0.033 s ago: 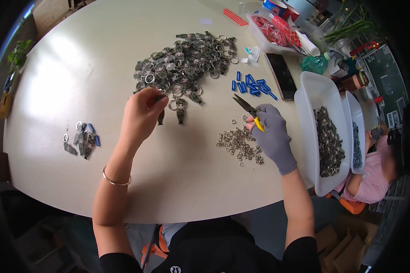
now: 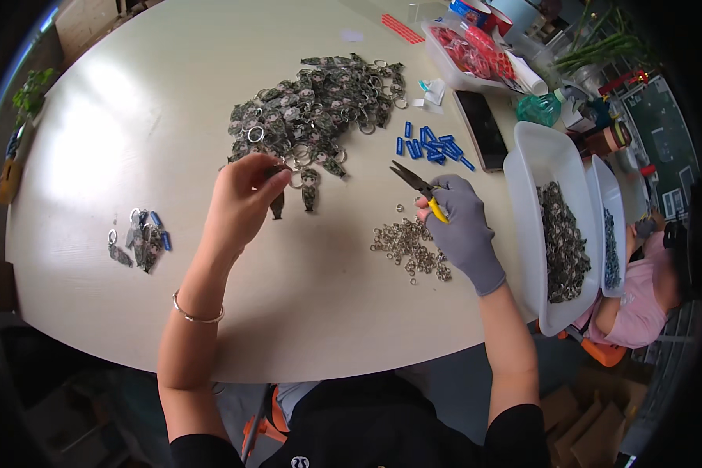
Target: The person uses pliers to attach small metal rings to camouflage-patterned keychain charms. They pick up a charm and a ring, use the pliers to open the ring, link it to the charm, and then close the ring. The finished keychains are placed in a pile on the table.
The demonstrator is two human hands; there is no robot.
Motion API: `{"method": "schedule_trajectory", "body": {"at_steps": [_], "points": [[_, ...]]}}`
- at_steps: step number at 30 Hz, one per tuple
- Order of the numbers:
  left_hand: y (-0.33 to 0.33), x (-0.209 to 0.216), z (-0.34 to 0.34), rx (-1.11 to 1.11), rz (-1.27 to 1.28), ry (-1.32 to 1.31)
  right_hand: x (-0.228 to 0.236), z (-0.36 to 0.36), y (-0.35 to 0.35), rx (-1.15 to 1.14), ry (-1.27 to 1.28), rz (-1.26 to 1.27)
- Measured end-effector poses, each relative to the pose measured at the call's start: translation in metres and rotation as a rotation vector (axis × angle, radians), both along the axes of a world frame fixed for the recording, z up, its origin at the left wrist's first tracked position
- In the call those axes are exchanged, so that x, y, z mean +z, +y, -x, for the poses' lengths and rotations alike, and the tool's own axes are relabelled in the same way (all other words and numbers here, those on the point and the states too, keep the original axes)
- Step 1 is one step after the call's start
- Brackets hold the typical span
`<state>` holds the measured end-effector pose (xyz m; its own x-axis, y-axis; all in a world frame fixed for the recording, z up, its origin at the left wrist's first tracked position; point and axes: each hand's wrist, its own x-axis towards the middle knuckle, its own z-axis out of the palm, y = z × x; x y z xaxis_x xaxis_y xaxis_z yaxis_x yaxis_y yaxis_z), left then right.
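A pale tabletop with a curved edge fills most of the view. Camouflage charms on metal rings are heaped near its middle, with blue cylinders and a dark phone to the right. A long white tub stands at the right edge; beyond it, a person in a pink top is partly lost at the dim rim. Cardboard lies at lower right.

The left hand, beside the heap, seems to pinch one charm, its upper part hidden by the fingers. The gloved right hand's grip is closed around yellow-handled pliers, above loose small rings; the palm covers part of the handles.
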<state>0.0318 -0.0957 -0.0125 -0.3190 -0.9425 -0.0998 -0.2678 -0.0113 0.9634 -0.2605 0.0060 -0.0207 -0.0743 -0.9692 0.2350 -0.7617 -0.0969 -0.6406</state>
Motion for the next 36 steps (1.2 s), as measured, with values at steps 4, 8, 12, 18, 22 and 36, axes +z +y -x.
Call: {"method": "schedule_trajectory", "body": {"at_steps": [4, 8, 12, 18, 22, 36], "points": [[0.036, 0.016, 0.005, -0.114, -0.271, 0.409, -0.003, -0.009, -0.016, 0.142, 0.176, 0.038], [0.059, 0.012, 0.008, -0.211, -0.401, 0.461, -0.006, -0.012, -0.021, 0.156, 0.325, 0.035], [0.069, 0.008, 0.011, -0.234, -0.479, 0.463, -0.003, -0.018, -0.02, 0.188, 0.244, 0.044], [0.074, 0.002, 0.016, -0.268, -0.491, 0.436, 0.008, -0.022, -0.017, 0.101, 0.119, 0.103], [0.075, 0.003, 0.017, -0.25, -0.513, 0.411, 0.004, -0.02, -0.016, 0.188, 0.163, 0.092], [0.077, 0.003, 0.019, -0.223, -0.521, 0.406, -0.004, -0.027, -0.019, 0.196, 0.223, -0.003]]}}
